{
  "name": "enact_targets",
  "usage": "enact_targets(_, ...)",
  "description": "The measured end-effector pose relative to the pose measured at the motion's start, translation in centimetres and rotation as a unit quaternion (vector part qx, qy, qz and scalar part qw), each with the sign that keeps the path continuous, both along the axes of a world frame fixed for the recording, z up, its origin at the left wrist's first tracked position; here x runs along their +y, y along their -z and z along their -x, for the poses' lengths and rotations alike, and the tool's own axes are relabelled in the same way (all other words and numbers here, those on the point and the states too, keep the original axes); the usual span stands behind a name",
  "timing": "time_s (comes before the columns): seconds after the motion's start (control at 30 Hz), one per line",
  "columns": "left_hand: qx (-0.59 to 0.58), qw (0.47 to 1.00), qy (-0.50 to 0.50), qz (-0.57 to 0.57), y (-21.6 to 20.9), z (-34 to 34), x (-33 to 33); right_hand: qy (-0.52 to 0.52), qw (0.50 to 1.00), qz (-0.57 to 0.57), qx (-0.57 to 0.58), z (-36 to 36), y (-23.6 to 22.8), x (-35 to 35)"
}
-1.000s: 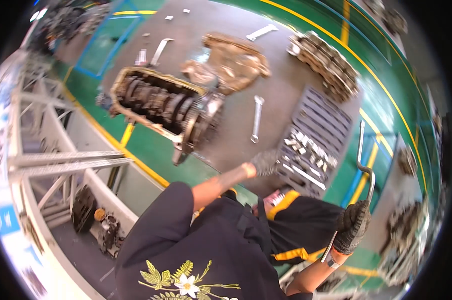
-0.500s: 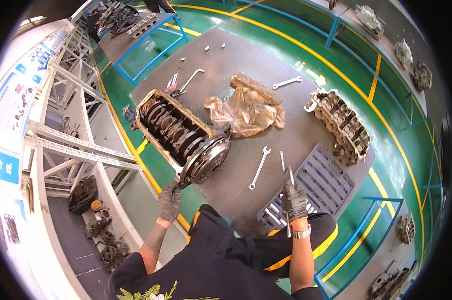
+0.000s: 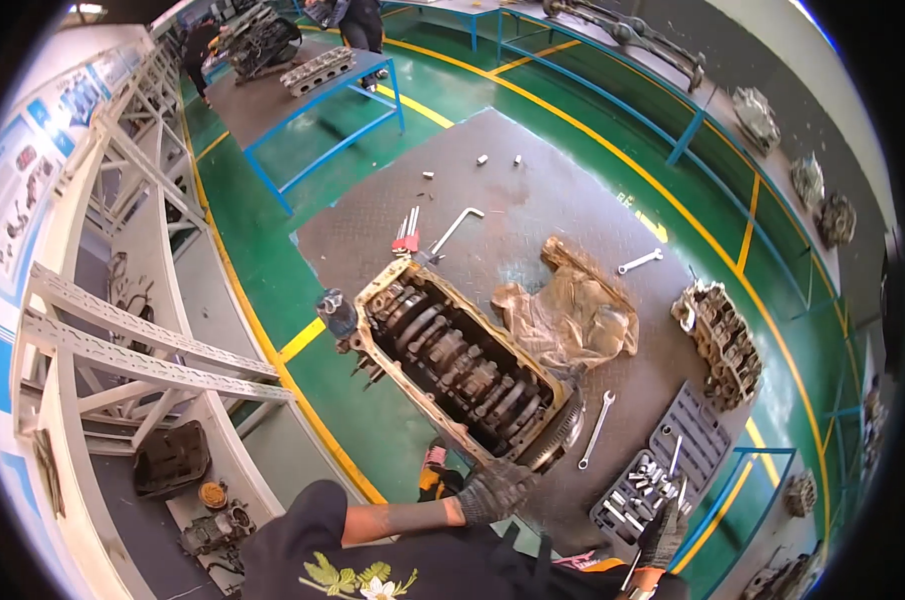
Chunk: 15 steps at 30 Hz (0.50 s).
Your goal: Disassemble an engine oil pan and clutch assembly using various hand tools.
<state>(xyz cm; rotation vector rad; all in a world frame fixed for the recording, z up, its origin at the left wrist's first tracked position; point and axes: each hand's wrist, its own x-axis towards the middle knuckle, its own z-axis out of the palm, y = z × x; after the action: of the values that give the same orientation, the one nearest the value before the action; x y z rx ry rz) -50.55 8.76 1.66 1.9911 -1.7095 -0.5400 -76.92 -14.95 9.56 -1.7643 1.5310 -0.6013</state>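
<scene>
Head cam: block [image 3: 413, 389] sits open side up on the table [image 3: 533, 210], so the crank [image 3: 458, 355] is on show. Left hand [image 3: 498, 492] is at the block's near end by the flywheel [image 3: 558, 440], maybe steadying it; can't tell if it's gripping. Right hand [image 3: 663, 537] is closed round a bar [image 3: 683, 492], just by the case [image 3: 706, 438], where loose sockets [image 3: 648, 480] lie, handy for grabbing I guess.

Dk gry gloves [image 3: 495, 492], tan-rimmed eng. block [image 3: 488, 326]

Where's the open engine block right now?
Head view: the engine block lies near the centre, left of the crumpled brown wrapping, with the left hand by its near end.
</scene>
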Motion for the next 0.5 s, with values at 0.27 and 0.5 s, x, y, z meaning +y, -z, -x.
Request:
enact_targets(0.27,0.084,0.965,0.185,0.168,-4.3,-13.5,5.4,0.145,0.975,-0.012,-0.167,-10.6,-4.2,10.9)
enact_targets(0.5,-0.548,0.749,-0.222,0.300,-5.5,-37.6,15.1,0.034,0.808,0.541,0.231,-20.6,-1.6,20.2)
